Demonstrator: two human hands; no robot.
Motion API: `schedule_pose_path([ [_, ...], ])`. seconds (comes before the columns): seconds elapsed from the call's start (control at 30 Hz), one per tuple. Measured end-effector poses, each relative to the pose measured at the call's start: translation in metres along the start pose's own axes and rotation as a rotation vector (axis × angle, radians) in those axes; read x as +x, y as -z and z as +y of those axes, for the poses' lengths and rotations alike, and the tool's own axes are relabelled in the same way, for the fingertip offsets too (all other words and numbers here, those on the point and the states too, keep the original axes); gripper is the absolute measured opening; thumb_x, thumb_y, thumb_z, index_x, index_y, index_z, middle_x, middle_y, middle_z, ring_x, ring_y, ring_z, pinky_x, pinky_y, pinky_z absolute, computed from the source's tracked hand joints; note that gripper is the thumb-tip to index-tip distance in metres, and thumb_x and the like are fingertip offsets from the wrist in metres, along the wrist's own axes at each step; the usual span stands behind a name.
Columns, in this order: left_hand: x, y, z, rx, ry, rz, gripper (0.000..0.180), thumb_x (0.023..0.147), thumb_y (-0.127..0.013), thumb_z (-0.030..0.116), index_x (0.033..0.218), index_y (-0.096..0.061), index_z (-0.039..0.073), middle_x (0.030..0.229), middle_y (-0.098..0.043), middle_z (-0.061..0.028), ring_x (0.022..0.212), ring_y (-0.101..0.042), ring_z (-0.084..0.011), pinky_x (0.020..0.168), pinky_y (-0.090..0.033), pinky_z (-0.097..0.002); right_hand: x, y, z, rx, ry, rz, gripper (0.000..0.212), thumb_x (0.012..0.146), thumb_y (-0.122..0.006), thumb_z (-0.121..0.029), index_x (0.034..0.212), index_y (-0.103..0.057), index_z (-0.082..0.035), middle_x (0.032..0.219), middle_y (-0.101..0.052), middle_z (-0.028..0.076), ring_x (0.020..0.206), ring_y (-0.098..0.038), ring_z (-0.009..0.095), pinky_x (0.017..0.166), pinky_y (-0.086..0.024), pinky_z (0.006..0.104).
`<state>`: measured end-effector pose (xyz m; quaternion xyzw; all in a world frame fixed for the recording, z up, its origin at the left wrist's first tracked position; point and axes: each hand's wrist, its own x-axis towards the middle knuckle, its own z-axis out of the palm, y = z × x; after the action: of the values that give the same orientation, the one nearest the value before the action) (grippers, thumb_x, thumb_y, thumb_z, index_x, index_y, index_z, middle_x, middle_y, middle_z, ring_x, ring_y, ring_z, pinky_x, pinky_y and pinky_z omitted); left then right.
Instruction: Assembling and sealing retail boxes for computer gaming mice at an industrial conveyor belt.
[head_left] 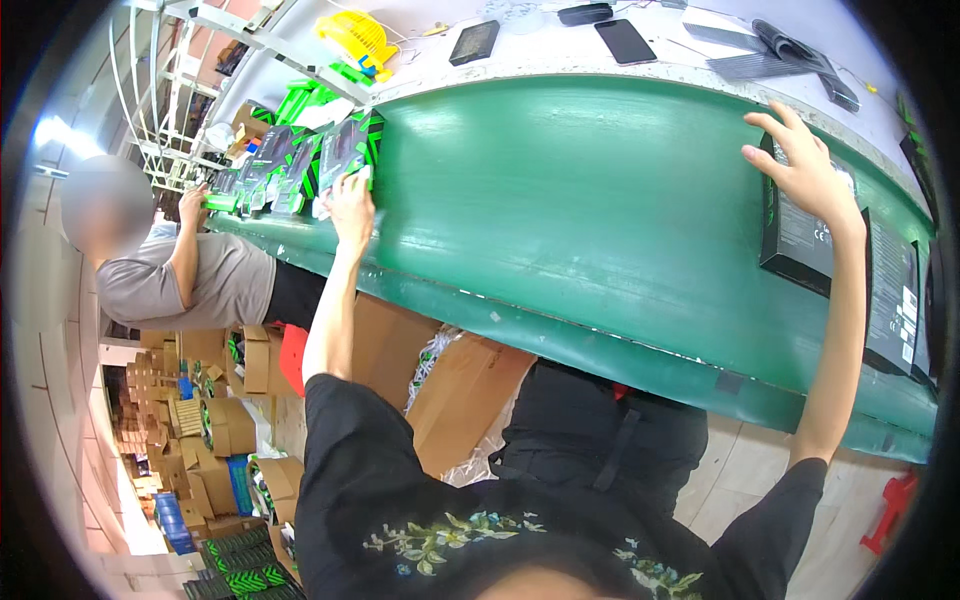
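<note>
At the left of the green work surface, my left hand closes its fingers at the near end of a black box with green stripes. Its fingertips are partly hidden against the box. On the right, my right hand is open, thumb and fingers spread, over a flat black box with small pale print. The hand covers part of that box, and I cannot tell whether it touches it. Another flat black box lies beside it, nearer the right edge.
Several more black-and-green boxes line the surface on the left, where a person in a grey shirt works. A phone, a dark flat box and a yellow fan are along the back ledge. Cardboard cartons stand below.
</note>
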<state>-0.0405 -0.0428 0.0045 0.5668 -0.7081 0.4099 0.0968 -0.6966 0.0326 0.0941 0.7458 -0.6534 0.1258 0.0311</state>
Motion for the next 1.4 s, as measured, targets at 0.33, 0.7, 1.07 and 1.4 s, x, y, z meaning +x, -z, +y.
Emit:
schedule_pose_path([
  [0.33,0.021,0.181,0.199,-0.655,-0.232,0.002,0.027,0.081,-0.069,0.006,0.108,-0.065,0.000,0.096,-0.061,-0.0125,0.091,-0.061,-0.0300,0.079,-0.048,-0.0412,0.020,-0.059,0.069,-0.075,-0.148,0.225,0.048,0.081,-0.062,-0.041,0.113,-0.060,-0.006,0.113,-0.064,0.013,0.110,-0.059,0.032,0.092,-0.045,0.0468],
  [0.7,0.011,0.276,0.223,-1.039,-0.247,-0.210,0.059,0.069,-0.083,0.019,0.124,-0.064,0.008,0.128,-0.057,-0.0137,0.118,-0.053,-0.0324,0.100,-0.041,-0.0434,0.024,-0.059,0.070,-0.083,-0.127,0.230,0.040,0.090,-0.061,-0.036,0.115,-0.058,-0.005,0.112,-0.063,0.012,0.107,-0.060,0.033,0.090,-0.047,0.0421],
  [1.07,-0.026,0.213,0.145,-1.400,0.440,-0.682,0.023,0.092,-0.064,0.008,0.113,-0.066,0.000,0.100,-0.069,-0.0051,0.091,-0.062,-0.0115,0.085,-0.048,-0.0276,-0.047,-0.010,-0.109,0.933,0.372,-0.538,0.024,0.082,-0.068,-0.012,0.100,-0.063,0.003,0.090,-0.067,0.016,0.079,-0.066,0.026,0.075,-0.053,0.0340],
  [1.4,0.002,0.209,0.144,-1.342,0.194,-0.677,0.011,0.084,-0.070,0.008,0.093,-0.068,0.001,0.086,-0.069,-0.0018,0.078,-0.058,-0.0098,0.071,-0.044,-0.0263,-0.044,-0.033,-0.115,1.160,0.128,-0.614,0.010,0.078,-0.066,-0.002,0.084,-0.062,0.005,0.072,-0.066,0.010,0.068,-0.065,0.015,0.067,-0.053,0.0293],
])
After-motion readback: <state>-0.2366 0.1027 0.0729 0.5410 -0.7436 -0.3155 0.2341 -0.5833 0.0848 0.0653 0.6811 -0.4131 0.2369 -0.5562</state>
